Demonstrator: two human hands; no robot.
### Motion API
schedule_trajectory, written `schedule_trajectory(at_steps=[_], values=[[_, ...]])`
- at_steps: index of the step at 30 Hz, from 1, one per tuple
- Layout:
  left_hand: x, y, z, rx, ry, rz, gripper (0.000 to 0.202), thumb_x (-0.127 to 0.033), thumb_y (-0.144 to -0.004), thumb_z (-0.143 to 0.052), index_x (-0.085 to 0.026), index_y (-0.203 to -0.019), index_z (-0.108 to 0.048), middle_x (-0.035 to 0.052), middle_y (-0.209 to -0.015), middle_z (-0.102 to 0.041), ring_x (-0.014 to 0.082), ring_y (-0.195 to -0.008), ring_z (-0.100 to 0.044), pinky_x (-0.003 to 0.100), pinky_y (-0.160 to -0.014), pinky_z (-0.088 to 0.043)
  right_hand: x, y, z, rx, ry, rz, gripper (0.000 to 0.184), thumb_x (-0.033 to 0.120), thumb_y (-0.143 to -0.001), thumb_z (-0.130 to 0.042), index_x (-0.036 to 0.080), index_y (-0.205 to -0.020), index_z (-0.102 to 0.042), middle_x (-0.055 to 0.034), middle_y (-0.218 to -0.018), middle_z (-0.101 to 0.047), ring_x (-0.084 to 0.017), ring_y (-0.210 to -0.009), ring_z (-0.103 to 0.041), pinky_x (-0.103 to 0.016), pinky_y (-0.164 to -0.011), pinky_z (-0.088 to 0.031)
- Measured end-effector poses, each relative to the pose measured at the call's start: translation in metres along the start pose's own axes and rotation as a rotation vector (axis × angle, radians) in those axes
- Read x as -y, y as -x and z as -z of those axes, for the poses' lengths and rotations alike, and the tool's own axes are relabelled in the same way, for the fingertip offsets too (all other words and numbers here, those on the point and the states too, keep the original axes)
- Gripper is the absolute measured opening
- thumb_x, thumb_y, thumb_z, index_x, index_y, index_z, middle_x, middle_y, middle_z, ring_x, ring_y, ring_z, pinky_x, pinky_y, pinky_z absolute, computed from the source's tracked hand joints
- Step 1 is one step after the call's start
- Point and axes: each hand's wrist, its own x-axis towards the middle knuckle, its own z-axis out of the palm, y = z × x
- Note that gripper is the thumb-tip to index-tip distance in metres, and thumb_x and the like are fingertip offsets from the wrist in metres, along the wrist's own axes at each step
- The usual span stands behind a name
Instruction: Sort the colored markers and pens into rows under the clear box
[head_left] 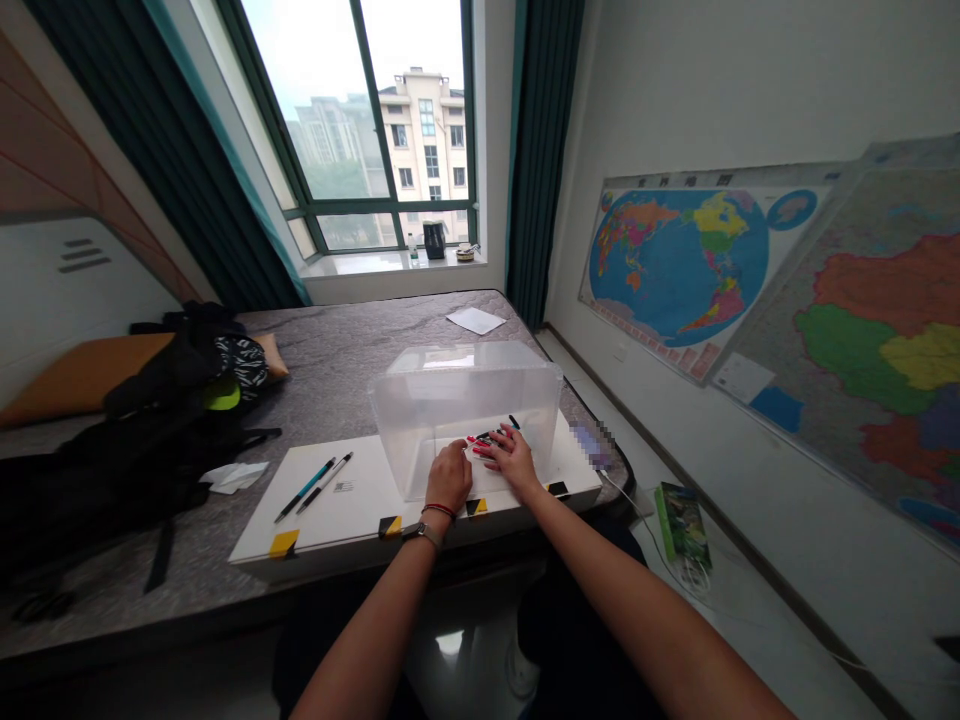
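Observation:
A clear plastic box (412,420) lies on its side on a white board (360,500), its open side facing me. Both of my hands reach into its mouth. My left hand (448,478) has its fingers curled inward; anything inside them is too small to make out. Beside it, my right hand (511,462) is spread palm-down over slim dark, pen-like pieces (487,437), partly covered by the fingers. Small red spots show at its fingertips. One black tip (514,422) sticks out beyond the right fingers. To the left lie a blue pen (306,488) and a white-and-black pen (325,482).
The board rests on a grey mattress (330,350). A black backpack (180,380) and crumpled tissue (234,477) are at left, a white sheet (475,320) behind the box. At right are a blurred phone-like object (592,443) with a cable and a green box (682,525).

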Motion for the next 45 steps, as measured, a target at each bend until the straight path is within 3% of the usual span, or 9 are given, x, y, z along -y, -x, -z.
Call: schedule_trajectory(at_steps=[4, 8, 11, 19, 25, 33, 38, 41, 45], values=[[0.002, 0.0, -0.001, 0.027, 0.004, -0.016, 0.032, -0.011, -0.089, -0.038, -0.016, -0.119, -0.05, 0.0092, -0.104, -0.062, 0.0206, -0.097, -0.058, 0.035, -0.089, -0.045, -0.005, -0.002, 0.001, 0.016, 0.036, 0.008, 0.043, 0.034, -0.069, -0.072, 0.02, -0.106, -0.054, -0.0099, -0.119, -0.062, -0.021, -0.088, -0.071, -0.028, -0.065, -0.06], [-0.003, -0.001, 0.005, 0.102, -0.083, -0.049, 0.036, -0.012, -0.09, -0.039, -0.021, -0.124, -0.051, 0.0077, -0.105, -0.063, 0.0212, -0.098, -0.056, 0.034, -0.087, -0.044, -0.007, -0.003, 0.003, 0.076, 0.185, 0.042, 0.034, 0.04, -0.071, -0.072, 0.016, -0.091, -0.058, -0.0031, -0.08, -0.068, -0.015, -0.061, -0.067, -0.022, -0.049, -0.055], [-0.007, -0.002, 0.011, 0.157, -0.159, -0.075, 0.035, -0.015, -0.091, -0.041, -0.025, -0.123, -0.054, 0.0072, -0.106, -0.062, 0.0221, -0.099, -0.056, 0.034, -0.084, -0.043, -0.004, -0.002, 0.003, 0.138, 0.264, 0.051, 0.038, 0.045, -0.07, -0.073, 0.015, -0.09, -0.062, -0.0007, -0.068, -0.066, -0.011, -0.047, -0.059, -0.019, -0.04, -0.048], [-0.008, -0.002, 0.011, 0.147, -0.148, -0.047, 0.034, -0.016, -0.093, -0.04, -0.024, -0.123, -0.053, 0.0075, -0.103, -0.063, 0.0208, -0.095, -0.057, 0.033, -0.084, -0.043, 0.003, -0.005, 0.004, 0.017, 0.089, 0.005, 0.036, 0.05, -0.072, -0.071, 0.016, -0.083, -0.062, -0.0017, -0.066, -0.067, -0.011, -0.048, -0.059, -0.02, -0.044, -0.049], [-0.006, -0.001, 0.008, 0.085, -0.122, 0.056, 0.03, -0.027, -0.098, -0.035, -0.022, -0.123, -0.052, 0.0062, -0.088, -0.064, 0.0196, -0.084, -0.06, 0.031, -0.08, -0.044, 0.041, -0.011, -0.011, -0.093, 0.014, 0.088, 0.037, 0.048, -0.073, -0.07, 0.018, -0.09, -0.057, -0.0038, -0.076, -0.068, -0.017, -0.057, -0.067, -0.028, -0.052, -0.058], [-0.007, -0.001, 0.012, 0.047, -0.086, 0.042, 0.029, -0.032, -0.099, -0.034, -0.022, -0.117, -0.054, 0.0061, -0.086, -0.061, 0.0196, -0.082, -0.059, 0.031, -0.079, -0.044, 0.056, -0.034, -0.004, 0.006, 0.633, 0.193, 0.005, 0.021, -0.075, -0.064, 0.021, -0.079, -0.064, -0.0018, -0.07, -0.066, -0.02, -0.068, -0.066, -0.032, -0.065, -0.055], [-0.004, -0.001, 0.01, -0.028, 0.001, 0.025, 0.026, -0.025, -0.098, -0.034, -0.02, -0.114, -0.054, 0.008, -0.093, -0.062, 0.0204, -0.09, -0.058, 0.034, -0.085, -0.045, 0.046, -0.023, 0.004, -0.003, 1.081, 0.443, 0.021, 0.008, -0.074, -0.057, 0.019, -0.091, -0.065, -0.0075, -0.09, -0.065, -0.022, -0.089, -0.06, -0.036, -0.088, -0.047], [-0.002, -0.002, 0.009, -0.068, 0.039, -0.001, 0.024, -0.023, -0.098, -0.036, -0.019, -0.113, -0.055, 0.0092, -0.102, -0.063, 0.0212, -0.102, -0.056, 0.036, -0.091, -0.044, 0.041, -0.005, 0.002, 0.015, 1.194, 0.587, 0.024, 0.009, -0.079, -0.054, 0.018, -0.098, -0.065, -0.0107, -0.1, -0.062, -0.025, -0.101, -0.054, -0.039, -0.093, -0.043], [-0.002, -0.002, 0.011, -0.075, 0.012, -0.074, 0.023, -0.022, -0.096, -0.042, -0.022, -0.113, -0.057, 0.0092, -0.116, -0.06, 0.0223, -0.113, -0.051, 0.038, -0.097, -0.041, 0.029, 0.014, -0.009, 0.22, 1.179, 0.622, 0.019, 0.011, -0.083, -0.051, 0.019, -0.093, -0.064, -0.0086, -0.096, -0.061, -0.023, -0.096, -0.055, -0.035, -0.088, -0.044]])
